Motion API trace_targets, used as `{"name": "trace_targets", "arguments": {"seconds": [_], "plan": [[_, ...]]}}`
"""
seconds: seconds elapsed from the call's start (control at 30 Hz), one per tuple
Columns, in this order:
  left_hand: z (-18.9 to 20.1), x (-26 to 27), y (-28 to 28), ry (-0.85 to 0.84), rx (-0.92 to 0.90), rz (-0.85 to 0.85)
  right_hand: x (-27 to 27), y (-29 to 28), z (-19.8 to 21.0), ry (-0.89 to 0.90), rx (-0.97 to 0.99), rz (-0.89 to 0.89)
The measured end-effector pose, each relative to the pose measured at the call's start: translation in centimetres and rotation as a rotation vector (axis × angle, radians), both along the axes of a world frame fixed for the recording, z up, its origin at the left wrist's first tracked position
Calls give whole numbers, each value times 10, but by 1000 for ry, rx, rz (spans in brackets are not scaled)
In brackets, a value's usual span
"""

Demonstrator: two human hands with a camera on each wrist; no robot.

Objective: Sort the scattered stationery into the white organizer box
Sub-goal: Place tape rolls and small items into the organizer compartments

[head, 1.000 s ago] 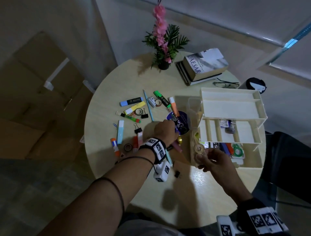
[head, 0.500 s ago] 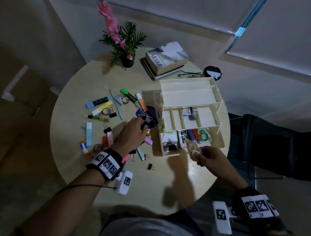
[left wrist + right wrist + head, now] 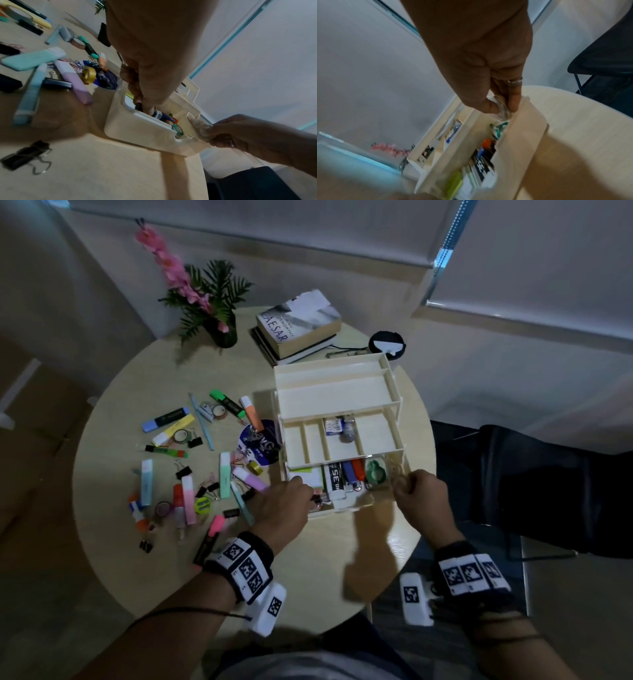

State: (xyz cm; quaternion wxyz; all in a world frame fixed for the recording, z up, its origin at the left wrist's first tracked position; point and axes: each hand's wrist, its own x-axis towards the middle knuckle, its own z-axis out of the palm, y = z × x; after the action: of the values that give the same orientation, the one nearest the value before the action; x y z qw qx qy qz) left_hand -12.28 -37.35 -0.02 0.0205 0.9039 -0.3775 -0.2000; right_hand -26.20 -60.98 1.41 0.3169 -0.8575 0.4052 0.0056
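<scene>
**Entry: stationery sort, both hands at the bottom tray**

1. White organizer box (image 3: 337,392): stands on the right half of the round surface (image 3: 308,570), 3 tiers stepped open. Top tier bare; middle tier holds a small blue-labelled packet (image 3: 334,427); bottom tray holds a black-and-white labelled item, blue and orange pieces and a green tape dispenser (image 3: 375,472).

2. Left hand (image 3: 282,510): 0.5 s ago it was over the dark round sticker (image 3: 260,445) among the loose items; it has now moved to the left end of the bottom tray. Fingers (image 3: 145,106) are curled down into that compartment, pinching a small dark object, too hidden to name.

3. Right hand (image 3: 419,498): has travelled from the tray's front edge to its right end. Thumb and fingers (image 3: 513,102) pinch a clear tape dispenser (image 3: 500,108) at the rim of the rightmost compartment, just beside the green one.

4. Reading: 2 items appear to be at the point of deposit together; release has not happened.

5. Outstanding: highlighters, binder clips, tape rolls, a lilac highlighter (image 3: 250,478) and a pink marker (image 3: 216,525) lie scattered left of the box. Most of the sort remains.
</scene>
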Motion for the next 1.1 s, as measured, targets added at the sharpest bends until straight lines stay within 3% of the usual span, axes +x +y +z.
{"name": "trace_targets", "arguments": {"seconds": [0.17,0.37,0.53,0.67,0.93,1.1], "plan": [[11,-8,-21,-45,187,67,9,0,-16,-88,-17,-7],[21,-10,-35,-72,255,63,14,-1,-20,-117,-17,-1],[15,-18,-49,45,90,76,15,4,-23,-88,-31,0],[8,-39,-85,150,-102,-136,16,5,-27,-60,-36,12],[2,-49,-132,172,-106,-77,16,2,-30,-99,-32,17],[3,-48,-132,193,-163,-44,10,1,-18,-146,-183,-25]]}}
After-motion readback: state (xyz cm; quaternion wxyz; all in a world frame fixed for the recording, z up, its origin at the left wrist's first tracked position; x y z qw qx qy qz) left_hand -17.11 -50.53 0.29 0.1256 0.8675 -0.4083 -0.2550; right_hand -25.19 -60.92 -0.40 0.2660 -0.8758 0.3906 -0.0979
